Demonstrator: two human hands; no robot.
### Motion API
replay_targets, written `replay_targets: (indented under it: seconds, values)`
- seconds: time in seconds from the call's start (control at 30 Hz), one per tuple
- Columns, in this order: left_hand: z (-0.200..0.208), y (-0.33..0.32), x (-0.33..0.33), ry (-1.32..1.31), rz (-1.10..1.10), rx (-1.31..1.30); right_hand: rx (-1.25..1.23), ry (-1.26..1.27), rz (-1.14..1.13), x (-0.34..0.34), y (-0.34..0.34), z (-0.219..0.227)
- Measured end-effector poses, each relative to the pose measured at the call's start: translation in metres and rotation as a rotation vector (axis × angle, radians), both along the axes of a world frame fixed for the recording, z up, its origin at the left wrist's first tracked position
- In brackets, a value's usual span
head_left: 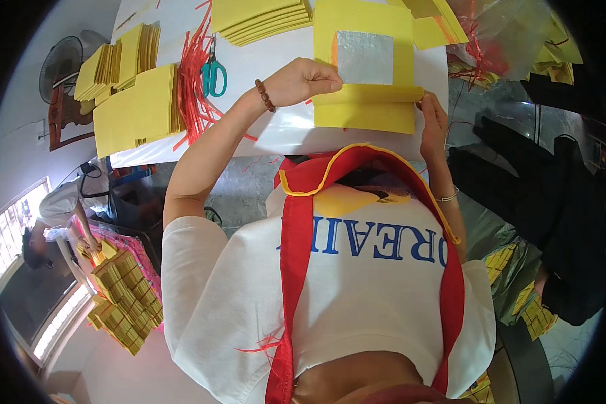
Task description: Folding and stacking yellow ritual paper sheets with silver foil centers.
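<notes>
A stack of yellow paper sheets (364,122) lies before me on the white table, with a silver foil square (364,58) on the top sheet. The near part of that top sheet is turned up into a folded band (370,93). My left hand (308,81), fingers curled together, pinches the band's left end beside the foil's lower left corner. At the band's right end, my right hand (434,120) grips the paper between thumb and fingers. An orange strip shows along the foil's left edge.
Left on the table (269,131) are yellow paper stacks (138,104), red strips (194,84) and green-handled scissors (214,75). More yellow bundles (262,19) sit at the far edge. A clear plastic bag (505,34) is at the right. Another person (74,202) handles yellow bundles at the far left.
</notes>
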State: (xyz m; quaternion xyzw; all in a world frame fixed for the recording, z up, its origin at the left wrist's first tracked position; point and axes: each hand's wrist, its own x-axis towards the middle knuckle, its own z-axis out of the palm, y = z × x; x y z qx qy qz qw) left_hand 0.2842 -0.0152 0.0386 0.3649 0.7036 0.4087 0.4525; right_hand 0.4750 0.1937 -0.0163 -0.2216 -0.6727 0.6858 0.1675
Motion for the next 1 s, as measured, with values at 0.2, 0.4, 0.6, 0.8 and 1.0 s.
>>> replay_targets:
  seconds: [0.2,0.4,0.6,0.8,1.0]
  values:
    - [-0.006,0.002,-0.007,-0.047,-0.058,0.038,-0.031,0.059,0.081,0.004,0.003,-0.004]
    - [-0.007,0.003,-0.008,-0.034,-0.037,0.029,-0.037,0.059,0.104,0.002,0.004,-0.005]
    - [0.019,-0.006,-0.001,0.385,-0.179,0.13,0.028,-0.033,0.094,-0.003,0.004,-0.007]
    - [-0.014,-0.015,0.012,1.006,-0.122,0.211,-0.141,-0.015,0.104,-0.004,0.005,-0.008]
    - [0.0,-0.021,0.025,1.281,-0.067,0.252,0.693,0.109,0.034,-0.009,0.0,0.034]
